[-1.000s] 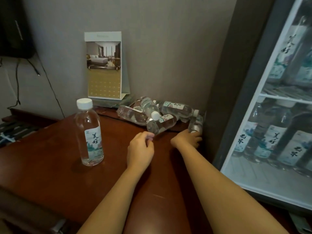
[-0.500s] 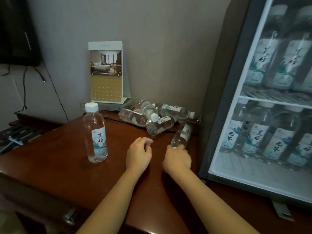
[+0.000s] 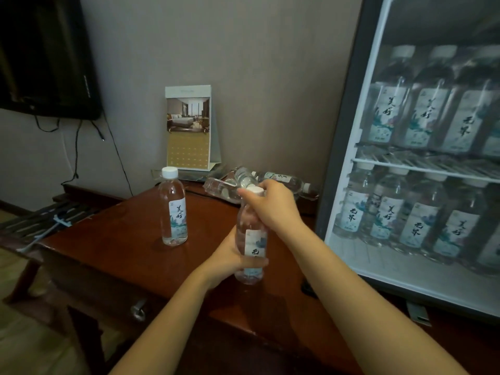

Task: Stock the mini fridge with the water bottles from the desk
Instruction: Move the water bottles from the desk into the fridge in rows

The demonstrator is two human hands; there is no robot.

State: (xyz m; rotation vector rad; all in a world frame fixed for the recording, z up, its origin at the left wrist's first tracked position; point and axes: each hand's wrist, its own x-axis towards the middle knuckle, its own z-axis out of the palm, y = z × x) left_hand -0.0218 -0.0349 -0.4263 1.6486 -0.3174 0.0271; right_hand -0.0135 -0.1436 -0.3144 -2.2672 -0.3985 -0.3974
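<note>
I hold one water bottle [image 3: 251, 240] upright above the wooden desk [image 3: 113, 244]. My right hand [image 3: 273, 207] grips its neck just under the white cap, and my left hand [image 3: 230, 259] wraps around its lower body. A second bottle [image 3: 173, 209] stands upright on the desk to the left. Several more bottles [image 3: 281, 181] lie in a heap at the desk's back, by the wall. The mini fridge [image 3: 341, 147] stands on the right, its two shelves lined with bottles [image 3: 422, 115].
A desk calendar [image 3: 189, 128] stands against the wall behind the heap. A dark screen [image 3: 46, 55] hangs at the upper left with cables dangling below it. A low slatted rack [image 3: 35, 220] sits left of the desk.
My right hand has lifted a bottle from the heap and stood it upright. My left hand has come over and taken hold of its lower body. The view has pulled back.
</note>
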